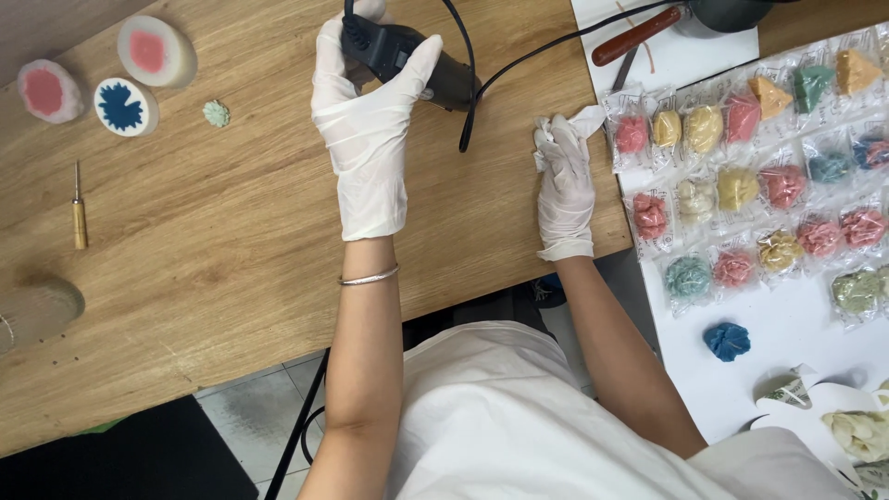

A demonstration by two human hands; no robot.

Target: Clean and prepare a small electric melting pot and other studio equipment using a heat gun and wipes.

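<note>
Black corded tool (407,57) gripped above table; white tissue (576,123) crumpled.

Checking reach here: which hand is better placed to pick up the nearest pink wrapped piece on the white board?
Probably the right hand: it rests just beside the pink wrapped piece, holding only a white tissue. The left hand is farther off, closed around the black corded tool.

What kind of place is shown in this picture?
Probably a small craft workshop. Rows of bagged coloured flower shapes lie on a white board, round moulds sit on the wooden table, and the gloved left hand holds a corded power tool.
</note>
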